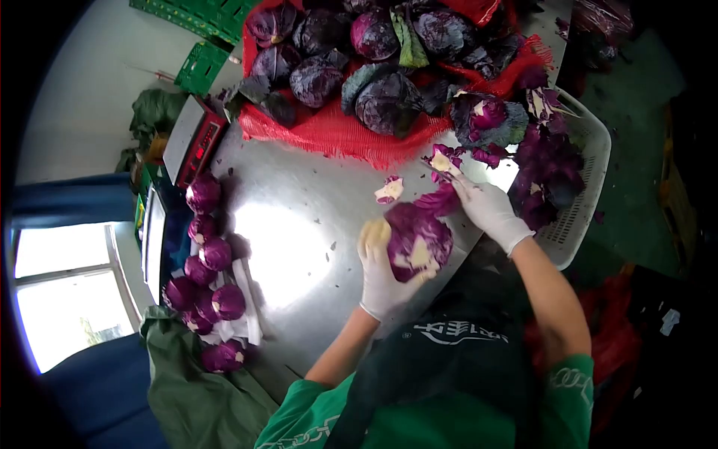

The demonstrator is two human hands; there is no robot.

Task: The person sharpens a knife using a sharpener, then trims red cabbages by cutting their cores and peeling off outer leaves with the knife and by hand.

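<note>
My left hand (380,269), in a white glove with yellowish fingertips, holds a trimmed red cabbage (420,238) from its left and lower side. Pale cut stem shows on the cabbage's near face. Up and to the right is my right hand (486,208), also gloved, its fingers closed by a thin dark item too small to make out, perhaps a blade. A loose purple leaf (440,200) lies between that hand and the cabbage. Two cut stem pieces, one pale (390,190) and one with purple edges (444,158), are beyond the cabbage.
Untrimmed cabbages (378,101) lie on red netting (329,141) across the steel table's far side. Several trimmed cabbages (215,254) line the left edge, near a red scale (196,146). At right, a white crate (591,176) holds leaf scraps (550,165).
</note>
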